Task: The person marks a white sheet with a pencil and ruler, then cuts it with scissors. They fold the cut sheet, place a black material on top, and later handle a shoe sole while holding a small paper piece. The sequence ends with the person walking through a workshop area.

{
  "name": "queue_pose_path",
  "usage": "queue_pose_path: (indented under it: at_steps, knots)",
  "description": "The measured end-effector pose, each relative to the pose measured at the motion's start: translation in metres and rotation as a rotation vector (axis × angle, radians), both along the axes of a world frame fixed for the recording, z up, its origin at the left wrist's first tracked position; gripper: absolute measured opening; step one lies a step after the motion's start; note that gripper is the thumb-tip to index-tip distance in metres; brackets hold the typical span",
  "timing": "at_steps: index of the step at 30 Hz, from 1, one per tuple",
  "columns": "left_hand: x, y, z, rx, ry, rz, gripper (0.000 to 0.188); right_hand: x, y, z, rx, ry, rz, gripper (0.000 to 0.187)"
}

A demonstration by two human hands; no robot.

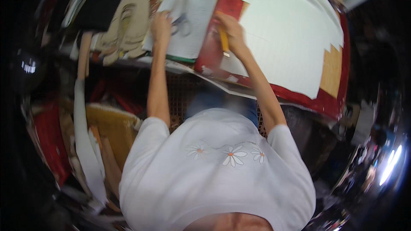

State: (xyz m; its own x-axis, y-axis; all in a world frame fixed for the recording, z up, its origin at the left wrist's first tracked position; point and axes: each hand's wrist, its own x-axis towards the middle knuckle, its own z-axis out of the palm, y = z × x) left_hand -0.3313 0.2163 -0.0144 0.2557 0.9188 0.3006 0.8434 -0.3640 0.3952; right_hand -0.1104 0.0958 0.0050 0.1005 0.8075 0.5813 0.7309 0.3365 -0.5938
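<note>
My right hand (232,32) is closed around a yellow cutter (224,40), its metal end pointing down toward me. It is above the red board (209,45), beside the left edge of a large white sheet (287,38). My left hand (161,30) is at the left side of a pale, printed-looking paper (197,21), its fingers curled. Whether anything is in them is hidden and blurred. Just right of that hand, a pair of scissors (184,26) with dark handles lies on the paper.
Beige cut pieces (132,21) and a black flat piece (99,9) lie at the left of the table. A tan patch (332,72) borders the white sheet on the right. A long pale strip (83,132) hangs at the left, near a yellowish container (113,126).
</note>
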Motion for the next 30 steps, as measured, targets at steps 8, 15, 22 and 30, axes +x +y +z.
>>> queue_pose_path:
  at_steps: [8,15,22,30]
  knots:
    - [0.042,-0.016,-0.013,-0.078,0.058,-0.144,0.051,-0.030,0.081,-0.030,-0.431,-0.661,-0.131,0.026]
    - [0.058,0.006,-0.015,-0.063,0.257,-0.082,0.049,-0.028,-0.006,-0.013,-0.116,-0.015,0.041,0.033]
    - [0.044,0.049,-0.027,-0.169,0.169,-0.042,0.046,-0.022,-0.163,0.024,-0.432,0.672,0.160,0.019]
    - [0.004,0.050,0.020,-0.753,-0.882,-0.151,0.052,-0.003,-0.244,0.025,-0.450,1.074,0.029,0.018]
